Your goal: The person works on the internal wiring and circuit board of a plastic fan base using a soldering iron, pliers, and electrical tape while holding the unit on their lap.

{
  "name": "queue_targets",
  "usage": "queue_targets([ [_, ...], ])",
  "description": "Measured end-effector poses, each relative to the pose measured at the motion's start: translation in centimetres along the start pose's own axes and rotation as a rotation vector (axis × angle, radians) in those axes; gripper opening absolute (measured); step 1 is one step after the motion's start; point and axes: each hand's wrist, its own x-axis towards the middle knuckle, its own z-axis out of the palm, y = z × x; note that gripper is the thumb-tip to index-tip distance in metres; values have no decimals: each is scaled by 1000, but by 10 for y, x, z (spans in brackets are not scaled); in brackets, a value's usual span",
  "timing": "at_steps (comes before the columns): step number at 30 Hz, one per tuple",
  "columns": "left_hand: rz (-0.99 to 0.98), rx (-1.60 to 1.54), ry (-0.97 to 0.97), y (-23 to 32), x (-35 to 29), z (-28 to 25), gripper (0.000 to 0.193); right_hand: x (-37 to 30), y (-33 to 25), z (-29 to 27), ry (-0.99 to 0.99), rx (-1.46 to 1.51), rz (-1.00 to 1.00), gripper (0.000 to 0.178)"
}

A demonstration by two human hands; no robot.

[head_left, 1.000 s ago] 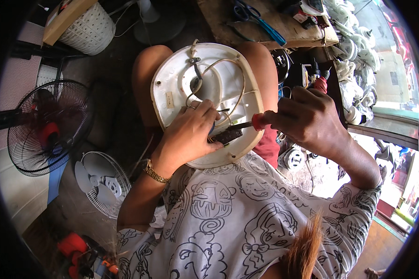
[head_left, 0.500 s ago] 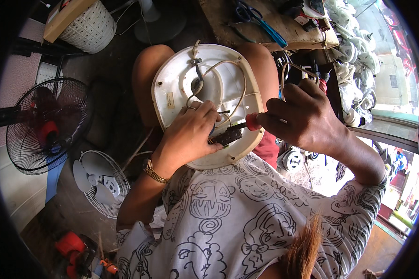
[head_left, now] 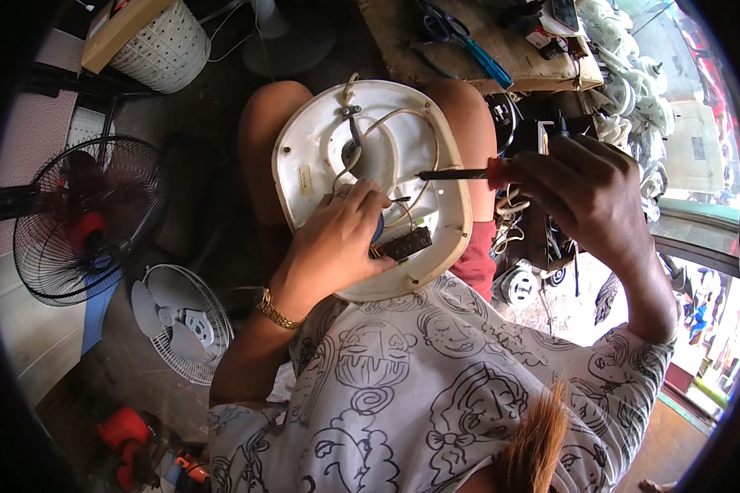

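Note:
A white plastic fan base (head_left: pixel 307 135) lies underside up across my thighs, with wires running over its inside. Inside its near half, my left hand (head_left: pixel 343 232) is curled around the left end of a dark switch block (head_left: pixel 406 244); the palm hides part of it. A blue piece (head_left: pixel 378 228) peeks out by the fingers. My right hand (head_left: pixel 579 191), off the base's right side, grips the red handle of a screwdriver (head_left: pixel 456 174). Its dark shaft points left over the base, apart from the block. Beside its tip runs a pale cable (head_left: pixel 432 140).
At the far right, a wooden bench (head_left: pixel 403 49) bears scissors (head_left: pixel 445 25) and a blue-handled tool (head_left: pixel 489 64). White fan parts (head_left: pixel 633 90) are piled beyond it. To my left stand a black fan (head_left: pixel 86 220) and a white-caged fan (head_left: pixel 181 324). A woven basket (head_left: pixel 163 49) is at the far left.
My right hand has moved right and slightly away from me, lifting the screwdriver off the switch block. My left hand keeps its place on the block.

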Motion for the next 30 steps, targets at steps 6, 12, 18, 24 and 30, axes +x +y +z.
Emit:
queue_targets([
  [6,58,40,-14,-1,3,-4,72,-19,-5,16,-56,213,106,15],
  [12,39,34,-40,3,3,-6,72,-27,-4,34,-100,287,85,18],
  [18,22,29,-71,3,4,-7,72,-24,-4,39,-115,283,69,18],
  [24,73,46,-8,0,3,-4,70,-20,-4,36,-162,280,73,16],
  [30,45,40,-53,3,4,-8,71,-18,-4,34,-174,262,58,17],
])
